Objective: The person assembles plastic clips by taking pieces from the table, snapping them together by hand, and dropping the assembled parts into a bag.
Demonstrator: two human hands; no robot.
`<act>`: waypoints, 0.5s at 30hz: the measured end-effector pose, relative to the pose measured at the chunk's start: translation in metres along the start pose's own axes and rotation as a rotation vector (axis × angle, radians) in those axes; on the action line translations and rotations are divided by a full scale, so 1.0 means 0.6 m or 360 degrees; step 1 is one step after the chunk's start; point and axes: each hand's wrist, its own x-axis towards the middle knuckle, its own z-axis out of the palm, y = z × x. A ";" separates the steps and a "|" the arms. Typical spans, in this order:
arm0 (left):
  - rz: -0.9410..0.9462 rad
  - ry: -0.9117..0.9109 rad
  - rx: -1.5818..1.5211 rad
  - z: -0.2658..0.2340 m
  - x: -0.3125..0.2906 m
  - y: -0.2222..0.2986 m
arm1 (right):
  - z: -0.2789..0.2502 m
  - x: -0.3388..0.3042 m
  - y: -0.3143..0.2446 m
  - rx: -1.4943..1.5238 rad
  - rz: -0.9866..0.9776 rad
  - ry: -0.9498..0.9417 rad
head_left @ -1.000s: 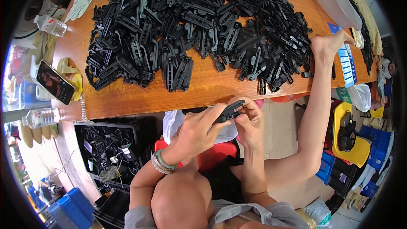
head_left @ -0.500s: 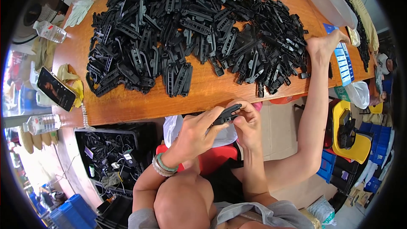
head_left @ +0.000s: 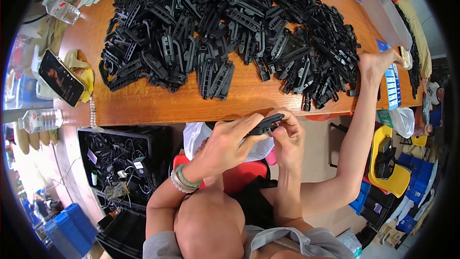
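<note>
A black plastic part [head_left: 265,125], long and narrow, is held up between both hands just off the table's front edge. My left hand [head_left: 229,143], with a green bangle and a beaded bracelet at its wrist, grips the part's left end. At the other end, my right hand [head_left: 289,139] pinches it between thumb and fingers. My fingers hide some of the part. Beyond the hands lies a big heap of ladder-like black plastic parts [head_left: 167,50], and a pile of slimmer black pieces [head_left: 318,60] adjoins it on the right.
A phone [head_left: 61,77] leans at the table's left, near clear bottles [head_left: 43,120]. Below sits a black crate [head_left: 160,156] of cables. A bare leg [head_left: 357,134] rests its foot on the wooden table [head_left: 158,108]. A translucent basin [head_left: 383,12] and a yellow chair [head_left: 395,180] are at right.
The whole view has shifted a little. Both hands still hold the black part, which now lies slightly flatter, with the right fingers moved along its end.
</note>
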 end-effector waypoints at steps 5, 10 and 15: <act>-0.0113 -0.0068 -0.0175 -0.008 0.000 -0.007 | 0.020 -0.002 -0.012 -0.0092 0.0020 0.0056; -0.0101 -0.0048 -0.0168 -0.013 0.003 -0.005 | 0.032 0.005 -0.025 -0.0196 -0.0003 0.0034; -0.0043 -0.0086 -0.0270 -0.007 -0.005 -0.022 | 0.015 0.006 -0.007 -0.0287 -0.0223 -0.0036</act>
